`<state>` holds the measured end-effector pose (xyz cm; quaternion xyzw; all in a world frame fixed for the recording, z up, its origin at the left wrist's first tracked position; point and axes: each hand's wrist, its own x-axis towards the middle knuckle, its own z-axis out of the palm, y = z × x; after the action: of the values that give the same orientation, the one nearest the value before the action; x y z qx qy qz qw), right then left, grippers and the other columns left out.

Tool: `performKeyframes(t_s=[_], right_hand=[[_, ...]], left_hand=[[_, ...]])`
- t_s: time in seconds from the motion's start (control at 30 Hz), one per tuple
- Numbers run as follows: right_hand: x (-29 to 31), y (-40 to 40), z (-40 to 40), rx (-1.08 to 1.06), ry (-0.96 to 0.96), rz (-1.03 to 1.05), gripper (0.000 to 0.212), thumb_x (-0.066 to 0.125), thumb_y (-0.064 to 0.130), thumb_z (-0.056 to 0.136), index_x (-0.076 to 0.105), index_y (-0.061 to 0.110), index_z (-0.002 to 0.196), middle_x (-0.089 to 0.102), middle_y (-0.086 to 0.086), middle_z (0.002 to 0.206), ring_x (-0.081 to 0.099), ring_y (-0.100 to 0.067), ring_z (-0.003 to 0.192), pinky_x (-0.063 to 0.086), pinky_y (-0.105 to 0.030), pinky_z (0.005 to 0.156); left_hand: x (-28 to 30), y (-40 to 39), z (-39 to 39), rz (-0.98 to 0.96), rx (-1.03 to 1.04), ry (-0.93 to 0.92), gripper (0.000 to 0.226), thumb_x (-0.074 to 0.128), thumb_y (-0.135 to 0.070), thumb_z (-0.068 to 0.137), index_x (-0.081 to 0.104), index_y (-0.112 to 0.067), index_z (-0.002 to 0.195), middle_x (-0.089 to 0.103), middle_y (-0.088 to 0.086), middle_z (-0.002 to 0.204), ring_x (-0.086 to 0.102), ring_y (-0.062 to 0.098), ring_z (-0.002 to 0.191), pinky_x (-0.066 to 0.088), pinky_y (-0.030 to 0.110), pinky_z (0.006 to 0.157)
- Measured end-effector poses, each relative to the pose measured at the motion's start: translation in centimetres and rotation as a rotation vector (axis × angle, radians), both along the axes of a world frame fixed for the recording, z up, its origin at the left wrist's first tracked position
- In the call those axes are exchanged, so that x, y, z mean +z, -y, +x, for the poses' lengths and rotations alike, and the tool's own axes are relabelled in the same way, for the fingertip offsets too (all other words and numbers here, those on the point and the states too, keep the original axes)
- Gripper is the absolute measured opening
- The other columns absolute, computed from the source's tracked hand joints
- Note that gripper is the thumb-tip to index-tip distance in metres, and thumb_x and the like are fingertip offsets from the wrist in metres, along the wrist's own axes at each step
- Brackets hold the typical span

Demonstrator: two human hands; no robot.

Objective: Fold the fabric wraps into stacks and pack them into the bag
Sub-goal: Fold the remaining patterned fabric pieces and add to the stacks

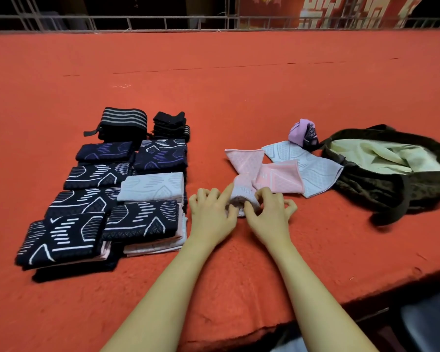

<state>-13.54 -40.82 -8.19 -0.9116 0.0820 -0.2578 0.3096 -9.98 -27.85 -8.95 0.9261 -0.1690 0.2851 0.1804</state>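
Hands on unlabelled pale wrap

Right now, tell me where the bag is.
In the head view, the dark bag lies open at the far right of the red table, just right of the unfolded pale blue wrap and the small purple bundle.
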Motion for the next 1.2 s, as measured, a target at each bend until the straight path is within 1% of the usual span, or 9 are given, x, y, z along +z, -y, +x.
performKeyframes(t_s=[0.23,0.33,0.4,0.5,0.6,0.7,0.93,1.1,1.2], right_hand=[[-0.3,-0.3,-0.6,-0.024,0.107,0.046,0.043,0.038,0.057,0.082,0.049,0.022,0.061,0.050,0.011,0.060,0.049,-0.011,0.074,0.020,-0.035,0.085],[0.1,0.0,-0.6,-0.082,0.083,0.123,0.039,0.048,0.058,0.079,0.059,0.023,0.089,0.059,0.014,0.089,0.050,-0.011,0.094,0.018,-0.031,0.091],[0.7,0.2,-0.3,0.026,0.009,0.168,0.060,0.051,0.057,0.075,0.051,0.024,0.125,0.048,0.017,0.120,0.039,-0.006,0.114,0.013,-0.022,0.094],[2.0,0.9,0.1,0.243,-0.119,0.143,0.073,0.048,0.058,0.073,0.035,0.034,0.141,0.040,0.020,0.120,0.023,0.003,0.111,0.009,-0.021,0.099],[2.8,1.5,0.4,0.258,-0.194,0.105,0.050,0.055,0.053,0.081,0.052,0.027,0.123,0.038,0.016,0.087,0.024,-0.005,0.099,0.014,-0.024,0.093],[2.1,1.4,0.3,0.244,-0.072,-0.021,0.022,0.053,0.044,0.087,0.055,0.025,0.096,0.042,0.019,0.081,0.036,-0.012,0.096,0.014,-0.027,0.084],[1.6,1.7,-0.6,0.237,0.186,-0.116,0.015,0.039,0.038,0.089,0.049,0.030,0.081,0.052,0.012,0.070,0.045,-0.003,0.072,0.020,-0.032,0.081],[1.6,2.2,-0.3,0.135,0.068,0.312,0.018,0.059,0.034,0.089,0.053,0.034,0.072,0.049,0.013,0.055,0.040,-0.011,0.083,0.026,-0.034,0.080],[0.9,2.1,-0.3,0.011,0.017,0.292,0.030,0.060,0.030,0.090,0.044,0.031,0.065,0.044,0.012,0.052,0.045,-0.016,0.073,0.025,-0.038,0.081]], left_hand=[[0.9,-0.4,-1.2,-0.200,-0.085,-0.103,0.036,0.039,-0.047,0.085,0.065,-0.023,0.090,0.061,-0.009,0.095,0.052,0.024,0.094,0.014,0.029,0.072],[0.7,-0.9,-1.5,-0.177,-0.200,-0.086,0.033,0.040,-0.047,0.084,0.062,-0.023,0.093,0.062,-0.014,0.097,0.052,0.019,0.105,0.011,0.026,0.075],[0.7,-1.2,-1.8,-0.163,-0.243,-0.067,0.032,0.043,-0.047,0.084,0.063,-0.025,0.095,0.063,-0.016,0.098,0.053,0.019,0.110,0.011,0.025,0.077],[0.6,-1.6,-2.2,-0.133,-0.271,-0.046,0.029,0.046,-0.047,0.083,0.063,-0.027,0.095,0.063,-0.019,0.097,0.051,0.017,0.106,0.011,0.025,0.077],[0.3,-1.8,-2.2,-0.097,-0.275,-0.010,0.030,0.045,-0.047,0.084,0.063,-0.028,0.099,0.063,-0.019,0.097,0.044,0.014,0.098,0.011,0.026,0.075],[0.4,-1.7,-1.9,-0.040,-0.284,0.034,0.030,0.046,-0.047,0.084,0.063,-0.026,0.095,0.064,-0.016,0.093,0.041,0.014,0.093,0.016,0.030,0.074],[0.8,-1.0,-1.6,0.089,-0.343,0.379,0.015,0.042,-0.038,0.091,0.045,-0.023,0.092,0.064,-0.004,0.088,0.045,0.018,0.092,0.024,0.035,0.073],[1.3,-0.4,-2.7,-0.037,-0.276,0.291,0.013,0.042,-0.039,0.091,0.044,-0.026,0.090,0.060,-0.008,0.078,0.043,0.018,0.092,0.022,0.034,0.074],[0.2,-0.6,-3.9,-0.076,-0.297,0.255,0.013,0.040,-0.037,0.092,0.042,-0.026,0.089,0.058,-0.006,0.075,0.042,0.018,0.089,0.023,0.034,0.074]])
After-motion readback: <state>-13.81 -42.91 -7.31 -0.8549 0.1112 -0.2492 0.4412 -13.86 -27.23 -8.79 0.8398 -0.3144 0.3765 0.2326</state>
